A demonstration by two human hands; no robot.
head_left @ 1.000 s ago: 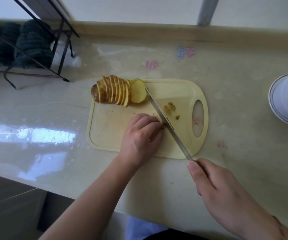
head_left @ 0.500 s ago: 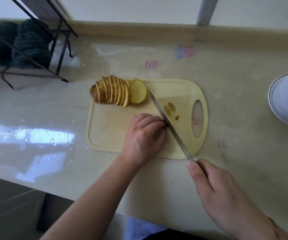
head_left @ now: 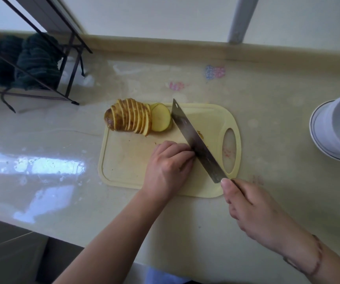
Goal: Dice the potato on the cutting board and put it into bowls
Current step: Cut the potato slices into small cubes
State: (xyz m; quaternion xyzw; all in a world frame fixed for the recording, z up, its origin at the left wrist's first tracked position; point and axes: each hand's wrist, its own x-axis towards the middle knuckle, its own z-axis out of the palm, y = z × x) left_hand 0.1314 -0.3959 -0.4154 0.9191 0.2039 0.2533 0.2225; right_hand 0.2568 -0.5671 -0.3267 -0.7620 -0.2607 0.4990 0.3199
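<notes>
A sliced potato (head_left: 132, 117) stands in a leaning row at the far left corner of the pale yellow cutting board (head_left: 124, 158). My left hand (head_left: 169, 167) sits curled on the board's middle, fingertips against the knife blade; whatever lies beneath it is hidden. My right hand (head_left: 253, 210) grips the handle of a broad knife (head_left: 195, 142), whose blade runs diagonally across the board with its flat side tilted up. A few small potato bits (head_left: 201, 134) peek out beside the blade. White bowls (head_left: 337, 132) are stacked at the right edge.
A dark wire rack (head_left: 42, 64) with dark green cloths stands at the back left of the glossy beige counter (head_left: 267, 111). A raised ledge runs along the back wall. The counter's front edge crosses the lower left.
The knife blade has tilted so its flat side shows, and its tip has shifted toward the potato slices. My left hand stays curled at the same spot.
</notes>
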